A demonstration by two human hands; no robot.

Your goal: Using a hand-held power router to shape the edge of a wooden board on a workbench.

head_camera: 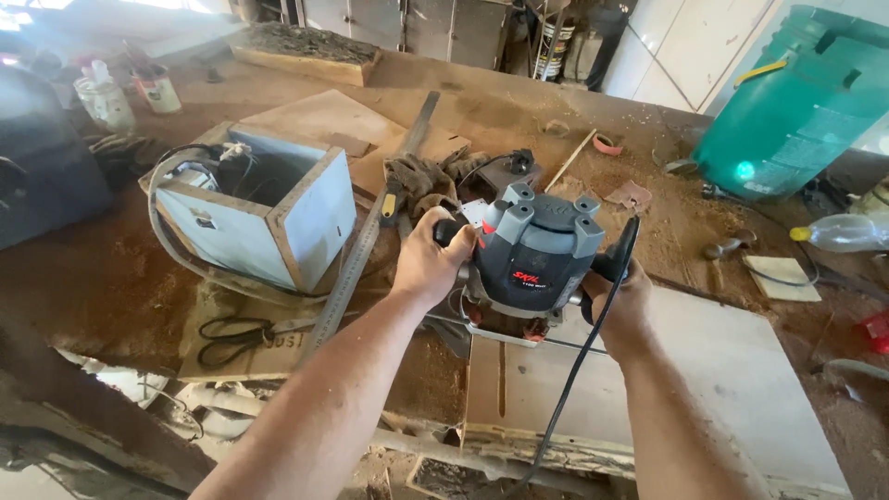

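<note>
— Router (pixel 537 255) work, judging by it: which step was in hand?

— Guiding the cut, I'd say. The left hand (pixel 428 264) and right hand (pixel 619 294) each had fingers clamped on 1 side handle, the tool standing on the near-left edge of the pale board (pixel 732 370) on the surface (pixel 111 278).

— Which way did it point?

— Long axis upright, cap up, base down; handles ran left-right. The next move likely called for even, steady pressure and keeping the black cord (pixel 579 366) clear.

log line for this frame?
left hand: grips router handle | right hand: grips other handle | router: on board | cord: trails down
</note>
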